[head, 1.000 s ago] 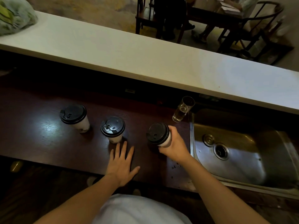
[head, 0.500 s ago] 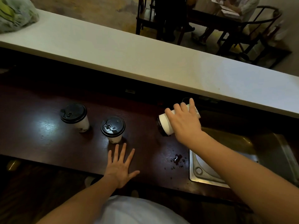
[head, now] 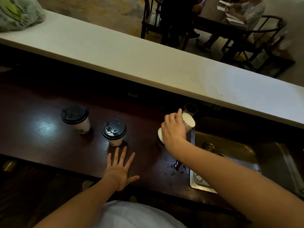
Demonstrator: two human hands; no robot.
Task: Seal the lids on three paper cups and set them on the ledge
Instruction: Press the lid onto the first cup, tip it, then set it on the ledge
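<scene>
Two white paper cups with black lids stand upright on the dark wooden counter [head: 41, 137]: one at the left [head: 76, 118], one in the middle [head: 114, 132]. My right hand [head: 173, 130] grips a third paper cup [head: 188, 122], tipped over so its white base points up and right and its lidded end points down toward the counter. My left hand [head: 120, 170] lies flat on the counter with fingers spread, just in front of the middle cup and holding nothing. The long white ledge [head: 148, 63] runs behind and above the counter.
A steel sink [head: 238, 153] sits to the right of the tipped cup. A clear glass [head: 190, 109] stands just behind my right hand. Dark drops [head: 176, 167] spot the counter near the sink. A plastic bag [head: 18, 13] rests on the ledge's far left. People sit at a table beyond.
My right hand lifted the right cup off the counter, carried it back toward the glass and tipped it over. Dark drops showed up on the counter. My left hand stayed put.
</scene>
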